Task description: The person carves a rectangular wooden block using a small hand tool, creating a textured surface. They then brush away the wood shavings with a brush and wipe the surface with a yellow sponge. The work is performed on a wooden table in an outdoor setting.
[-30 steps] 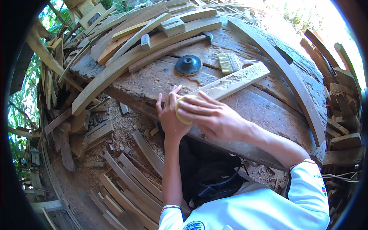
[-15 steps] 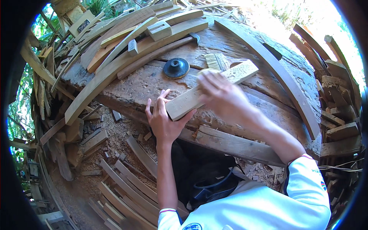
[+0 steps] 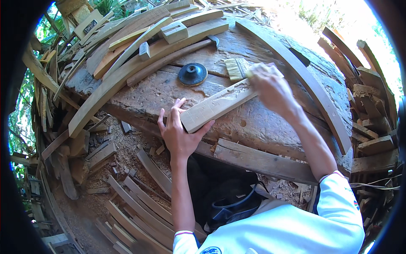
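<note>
A pale, straight wooden block [image 3: 224,102] lies slantwise on the workbench, its near end to the left. My left hand [image 3: 179,133] grips that near end, thumb along the near side and fingers on the other side, some of them spread. Toward the far right end, my right hand [image 3: 272,86] presses a yellowish pad [image 3: 255,73] on the block's top face; motion blur hides exactly what the pad is. Close beyond the block lies a flat brush [image 3: 235,69] with pale bristles. A black round backing disc [image 3: 193,74] rests left of the brush.
The rough, grooved workbench [image 3: 253,122] carries a long curved wooden piece [image 3: 311,84] at right. Across its left side lie a hammer-like tool [image 3: 169,61] with a wooden handle and stacked curved boards [image 3: 105,91]. More curved slats [image 3: 139,211] lie on the chip-strewn ground below.
My right hand has slid with the pad along the block, away to the right and toward its far end. My left hand stays on the near end.
</note>
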Action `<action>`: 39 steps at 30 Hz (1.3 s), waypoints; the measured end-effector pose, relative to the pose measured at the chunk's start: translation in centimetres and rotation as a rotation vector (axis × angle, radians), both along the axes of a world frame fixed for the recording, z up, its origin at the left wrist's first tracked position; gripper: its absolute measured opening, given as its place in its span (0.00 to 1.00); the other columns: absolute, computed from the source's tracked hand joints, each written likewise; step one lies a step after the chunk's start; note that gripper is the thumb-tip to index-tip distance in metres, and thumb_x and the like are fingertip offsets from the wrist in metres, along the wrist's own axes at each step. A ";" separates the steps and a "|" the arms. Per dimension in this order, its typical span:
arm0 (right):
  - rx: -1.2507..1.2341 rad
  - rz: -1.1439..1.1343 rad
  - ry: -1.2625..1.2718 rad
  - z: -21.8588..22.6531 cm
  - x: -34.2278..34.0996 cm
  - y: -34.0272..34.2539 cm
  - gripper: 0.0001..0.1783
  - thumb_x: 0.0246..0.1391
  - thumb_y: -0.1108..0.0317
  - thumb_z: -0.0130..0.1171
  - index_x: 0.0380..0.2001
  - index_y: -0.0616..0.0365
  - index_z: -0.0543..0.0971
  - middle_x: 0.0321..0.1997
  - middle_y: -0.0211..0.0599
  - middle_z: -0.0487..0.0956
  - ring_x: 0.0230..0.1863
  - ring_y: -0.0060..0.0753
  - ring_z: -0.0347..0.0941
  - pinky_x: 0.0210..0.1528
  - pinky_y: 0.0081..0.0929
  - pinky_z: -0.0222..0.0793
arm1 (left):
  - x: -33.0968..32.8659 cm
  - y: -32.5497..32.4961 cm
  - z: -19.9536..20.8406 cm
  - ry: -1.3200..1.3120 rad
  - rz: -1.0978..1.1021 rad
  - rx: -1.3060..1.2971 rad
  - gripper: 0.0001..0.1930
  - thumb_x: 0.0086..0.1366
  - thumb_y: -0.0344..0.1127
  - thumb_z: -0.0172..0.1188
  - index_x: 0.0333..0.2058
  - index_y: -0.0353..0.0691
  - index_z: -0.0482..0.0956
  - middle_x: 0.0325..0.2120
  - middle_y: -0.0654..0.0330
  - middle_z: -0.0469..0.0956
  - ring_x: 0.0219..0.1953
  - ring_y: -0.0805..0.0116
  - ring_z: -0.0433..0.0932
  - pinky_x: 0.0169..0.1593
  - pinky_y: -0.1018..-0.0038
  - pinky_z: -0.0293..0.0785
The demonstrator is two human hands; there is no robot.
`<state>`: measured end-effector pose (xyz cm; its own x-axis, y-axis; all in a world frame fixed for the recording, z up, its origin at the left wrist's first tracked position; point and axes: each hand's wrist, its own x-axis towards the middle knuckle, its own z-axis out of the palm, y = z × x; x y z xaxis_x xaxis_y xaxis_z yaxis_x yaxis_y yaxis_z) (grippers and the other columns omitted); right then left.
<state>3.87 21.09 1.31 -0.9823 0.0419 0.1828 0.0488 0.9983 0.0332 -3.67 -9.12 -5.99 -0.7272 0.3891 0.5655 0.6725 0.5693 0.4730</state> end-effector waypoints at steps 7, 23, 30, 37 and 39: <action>-0.172 0.406 0.151 0.2 1.8 -7.2 0.32 0.58 0.82 0.60 0.67 0.62 0.75 0.74 0.51 0.75 0.79 0.44 0.67 0.84 0.49 0.56 | -0.3 -0.2 -0.5 0.012 -0.008 0.004 0.41 0.51 0.66 0.81 0.50 0.40 0.76 0.61 0.60 0.82 0.60 0.60 0.82 0.76 0.47 0.56; -0.267 0.412 0.133 -0.9 2.6 -4.8 0.28 0.71 0.65 0.60 0.72 0.42 0.75 0.78 0.25 0.72 0.80 0.36 0.66 0.81 0.84 0.25 | -0.2 -0.1 -0.3 0.027 -0.011 -0.037 0.46 0.56 0.74 0.73 0.55 0.38 0.73 0.60 0.55 0.81 0.65 0.57 0.79 0.76 0.46 0.52; -0.140 -0.218 0.243 -1.9 3.1 3.7 0.23 0.73 0.72 0.54 0.68 0.43 0.80 0.79 0.25 0.72 0.82 0.35 0.62 0.79 0.89 0.28 | 0.0 0.1 -0.1 0.015 -0.015 -0.019 0.40 0.57 0.69 0.77 0.50 0.39 0.74 0.63 0.56 0.80 0.66 0.56 0.79 0.77 0.46 0.53; -0.297 0.458 0.171 -1.5 2.4 -4.3 0.27 0.71 0.72 0.56 0.69 0.39 0.78 0.78 0.22 0.73 0.80 0.29 0.65 0.80 0.86 0.30 | -0.1 -0.2 -0.3 0.015 -0.019 -0.015 0.40 0.57 0.71 0.75 0.47 0.40 0.72 0.60 0.54 0.81 0.66 0.55 0.79 0.76 0.45 0.52; -0.150 0.271 0.201 -1.7 2.6 -0.6 0.24 0.74 0.69 0.53 0.69 0.39 0.79 0.76 0.21 0.75 0.79 0.29 0.66 0.81 0.84 0.32 | -0.2 -0.3 -0.5 0.045 -0.012 -0.016 0.40 0.57 0.71 0.75 0.47 0.41 0.72 0.60 0.54 0.81 0.66 0.55 0.79 0.76 0.46 0.52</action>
